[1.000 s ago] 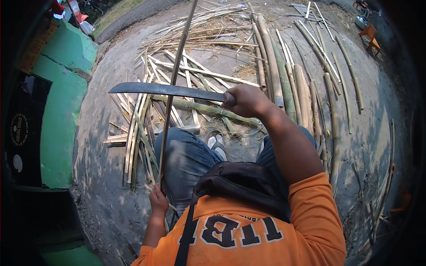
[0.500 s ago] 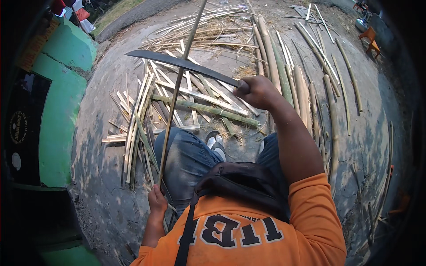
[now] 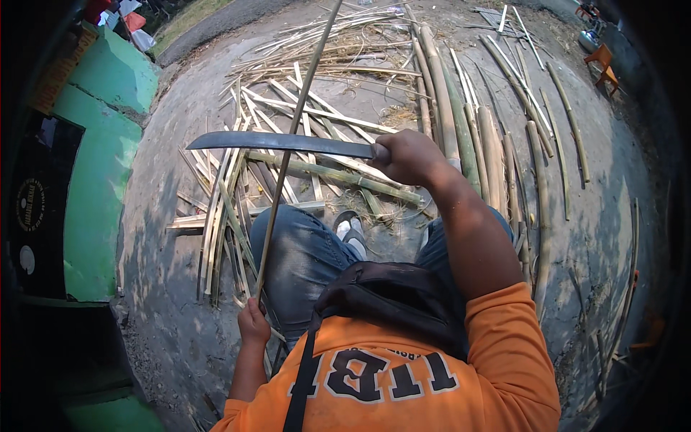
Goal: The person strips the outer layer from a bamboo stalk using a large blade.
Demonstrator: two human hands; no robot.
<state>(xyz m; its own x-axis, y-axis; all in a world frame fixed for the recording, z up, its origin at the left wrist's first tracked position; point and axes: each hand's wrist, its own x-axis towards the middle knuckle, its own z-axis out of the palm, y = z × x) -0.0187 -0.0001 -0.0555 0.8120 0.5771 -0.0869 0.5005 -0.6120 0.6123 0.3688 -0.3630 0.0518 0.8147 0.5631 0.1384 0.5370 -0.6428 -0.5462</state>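
In my right hand (image 3: pixel 409 157) is the handle of a machete (image 3: pixel 281 142), its long dark blade pointing left and lying across a thin bamboo strip (image 3: pixel 275 212). My left hand (image 3: pixel 253 322) grips that strip near its lower end, beside my left knee. From there the strip slants up and away past the top of the view. Blade and strip cross at about the middle of the strip's visible length. Beyond my knees, a green bamboo piece (image 3: pixel 335 176) lies over a heap of split bamboo strips (image 3: pixel 223 209).
More strips (image 3: pixel 317 50) are piled farther off. Long bamboo poles (image 3: pixel 439 93) lie on the concrete ground to the right. A green wall (image 3: pixel 97 187) with a black panel stands at left. An orange chair (image 3: pixel 601 65) is at the far right.
The machete's blade has swung from a downward slant to nearly level and come nearer to me along the strip. My right hand has moved slightly left and nearer; my left hand has hardly moved.
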